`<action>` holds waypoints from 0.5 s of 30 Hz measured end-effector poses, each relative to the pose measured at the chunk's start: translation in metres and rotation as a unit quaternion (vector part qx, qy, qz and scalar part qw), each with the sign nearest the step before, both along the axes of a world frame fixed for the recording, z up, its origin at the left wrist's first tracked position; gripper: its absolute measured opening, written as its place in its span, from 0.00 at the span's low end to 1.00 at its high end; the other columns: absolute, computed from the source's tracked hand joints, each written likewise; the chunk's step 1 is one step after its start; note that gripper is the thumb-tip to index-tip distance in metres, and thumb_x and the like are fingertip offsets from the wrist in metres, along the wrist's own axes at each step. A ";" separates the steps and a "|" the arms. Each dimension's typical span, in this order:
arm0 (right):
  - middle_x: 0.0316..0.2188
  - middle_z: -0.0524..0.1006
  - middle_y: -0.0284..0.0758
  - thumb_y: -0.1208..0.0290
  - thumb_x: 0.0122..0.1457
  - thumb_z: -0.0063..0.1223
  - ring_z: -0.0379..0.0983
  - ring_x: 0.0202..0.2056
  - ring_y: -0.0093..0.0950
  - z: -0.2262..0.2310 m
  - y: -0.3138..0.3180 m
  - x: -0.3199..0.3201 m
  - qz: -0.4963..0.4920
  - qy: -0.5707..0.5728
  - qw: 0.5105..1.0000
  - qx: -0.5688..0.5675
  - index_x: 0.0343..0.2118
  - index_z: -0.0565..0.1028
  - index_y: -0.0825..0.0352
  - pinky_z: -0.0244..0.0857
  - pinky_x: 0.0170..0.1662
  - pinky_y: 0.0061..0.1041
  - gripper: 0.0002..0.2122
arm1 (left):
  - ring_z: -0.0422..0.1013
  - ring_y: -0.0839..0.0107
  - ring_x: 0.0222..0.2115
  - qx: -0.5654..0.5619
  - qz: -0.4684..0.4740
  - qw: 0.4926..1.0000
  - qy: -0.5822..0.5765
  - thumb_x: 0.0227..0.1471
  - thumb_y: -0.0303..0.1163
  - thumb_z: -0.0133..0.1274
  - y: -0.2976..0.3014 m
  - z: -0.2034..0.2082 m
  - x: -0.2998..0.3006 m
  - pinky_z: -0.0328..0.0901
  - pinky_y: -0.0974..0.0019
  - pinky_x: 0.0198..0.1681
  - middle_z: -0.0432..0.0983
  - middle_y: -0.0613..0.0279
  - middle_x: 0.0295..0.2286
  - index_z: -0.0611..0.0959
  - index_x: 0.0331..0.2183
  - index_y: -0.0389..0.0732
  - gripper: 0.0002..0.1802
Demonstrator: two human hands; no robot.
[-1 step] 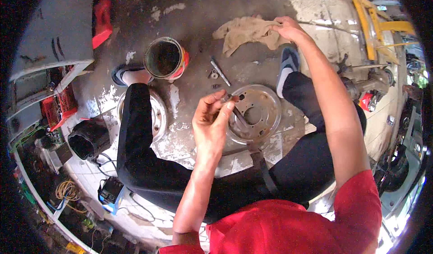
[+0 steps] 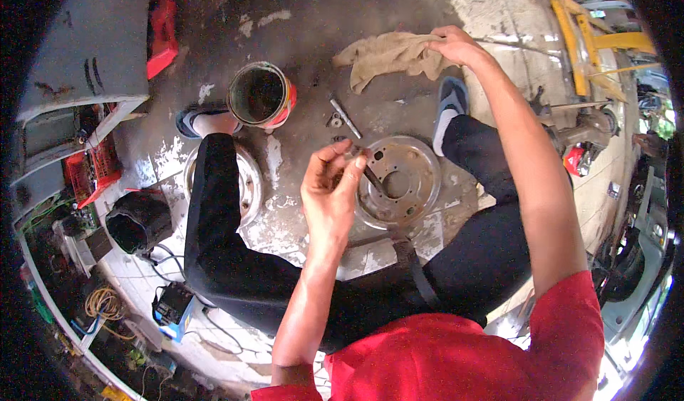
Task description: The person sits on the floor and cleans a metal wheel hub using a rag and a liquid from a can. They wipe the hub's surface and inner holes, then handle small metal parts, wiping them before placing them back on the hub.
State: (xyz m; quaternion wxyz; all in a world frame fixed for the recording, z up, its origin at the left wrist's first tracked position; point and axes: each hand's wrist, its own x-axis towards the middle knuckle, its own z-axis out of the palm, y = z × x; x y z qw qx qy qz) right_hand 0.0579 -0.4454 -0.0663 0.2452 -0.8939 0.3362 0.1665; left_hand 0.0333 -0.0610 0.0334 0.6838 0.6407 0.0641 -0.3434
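At far rt., R hand (image 2: 454,46) clamped on rag (image 2: 393,56); nearer, L hand (image 2: 330,191) clamped on rod (image 2: 374,179), no rod-rag contact yet.

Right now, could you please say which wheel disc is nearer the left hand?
The wheel disc right of the left hand; the other disc lies partly hidden behind the left leg.

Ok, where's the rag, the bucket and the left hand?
Rag (image 2: 396,53), head view: middle of the cloth.
Bucket (image 2: 290,97), head view: outer wall, right side.
Left hand (image 2: 330,190), head view: near the thumb's base.
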 end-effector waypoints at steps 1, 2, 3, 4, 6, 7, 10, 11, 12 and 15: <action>0.45 0.78 0.44 0.55 0.56 0.60 0.76 0.42 0.35 0.039 0.010 0.004 0.041 0.001 0.999 -0.013 0.53 0.73 0.70 0.68 0.48 0.32 0.27 | 0.74 0.77 0.38 0.019 0.000 0.999 -0.042 0.56 0.23 0.57 0.002 0.002 0.001 0.67 0.71 0.46 0.80 0.61 0.34 0.73 0.47 0.37 0.17; 0.44 0.78 0.44 0.55 0.57 0.60 0.75 0.40 0.32 0.079 0.031 0.009 0.089 0.010 0.996 -0.014 0.53 0.72 0.71 0.68 0.47 0.31 0.27 | 0.74 0.77 0.36 -0.017 0.027 0.998 -0.051 0.55 0.24 0.57 0.002 0.000 0.001 0.67 0.71 0.44 0.80 0.61 0.34 0.74 0.47 0.38 0.17; 0.45 0.78 0.44 0.55 0.57 0.59 0.75 0.42 0.32 0.107 0.045 0.003 0.097 -0.016 0.995 0.012 0.53 0.72 0.70 0.67 0.48 0.31 0.27 | 0.73 0.77 0.35 -0.057 0.050 0.996 -0.056 0.55 0.25 0.58 0.001 -0.002 0.001 0.67 0.71 0.43 0.81 0.61 0.34 0.74 0.46 0.38 0.17; 0.45 0.78 0.43 0.55 0.58 0.59 0.75 0.43 0.31 0.130 0.054 -0.004 0.104 -0.040 0.993 0.035 0.54 0.73 0.70 0.67 0.49 0.31 0.26 | 0.73 0.77 0.34 -0.098 0.071 0.991 -0.060 0.55 0.26 0.58 -0.003 -0.005 0.002 0.66 0.71 0.42 0.81 0.61 0.34 0.74 0.45 0.39 0.16; 0.41 0.79 0.38 0.59 0.61 0.55 0.73 0.42 0.25 0.154 0.083 -0.019 0.127 -0.104 0.980 0.113 0.46 0.75 0.69 0.67 0.47 0.28 0.18 | 0.73 0.76 0.33 -0.133 0.066 0.988 -0.036 0.54 0.26 0.58 -0.010 -0.009 0.007 0.67 0.71 0.42 0.80 0.62 0.33 0.74 0.46 0.38 0.17; 0.35 0.80 0.32 0.62 0.63 0.52 0.71 0.39 0.18 0.157 0.101 -0.034 0.136 -0.136 0.968 0.162 0.39 0.77 0.69 0.67 0.43 0.25 0.13 | 0.73 0.76 0.33 -0.152 0.062 0.986 -0.021 0.54 0.26 0.59 -0.014 -0.011 0.009 0.67 0.70 0.41 0.80 0.62 0.33 0.74 0.46 0.38 0.17; 0.41 0.80 0.36 0.63 0.66 0.47 0.72 0.45 0.22 0.153 0.177 -0.069 0.047 -0.150 0.933 0.323 0.45 0.76 0.70 0.65 0.51 0.25 0.15 | 0.73 0.77 0.32 -0.221 0.073 0.972 0.021 0.54 0.26 0.59 -0.012 -0.027 0.005 0.68 0.71 0.40 0.77 0.65 0.31 0.74 0.47 0.39 0.18; 0.43 0.79 0.37 0.63 0.68 0.45 0.72 0.47 0.24 0.149 0.196 -0.075 -0.015 -0.126 0.931 0.342 0.49 0.75 0.70 0.64 0.53 0.24 0.16 | 0.73 0.77 0.32 -0.240 0.084 0.966 0.051 0.54 0.26 0.59 -0.011 -0.031 0.003 0.68 0.71 0.39 0.77 0.65 0.31 0.74 0.47 0.39 0.19; 0.46 0.78 0.39 0.63 0.68 0.43 0.71 0.49 0.25 0.132 0.202 -0.082 -0.011 -0.152 0.916 0.370 0.51 0.74 0.70 0.62 0.54 0.24 0.17 | 0.73 0.77 0.33 -0.249 0.101 0.960 0.079 0.55 0.26 0.58 -0.010 -0.026 0.000 0.67 0.73 0.39 0.77 0.65 0.31 0.74 0.44 0.37 0.16; 0.50 0.77 0.40 0.68 0.66 0.47 0.70 0.52 0.24 0.113 0.222 -0.086 0.074 -0.217 0.907 0.354 0.52 0.72 0.73 0.63 0.56 0.25 0.16 | 0.73 0.78 0.33 -0.220 0.108 0.963 0.112 0.55 0.27 0.59 0.004 -0.037 -0.004 0.68 0.73 0.39 0.77 0.64 0.31 0.74 0.43 0.36 0.15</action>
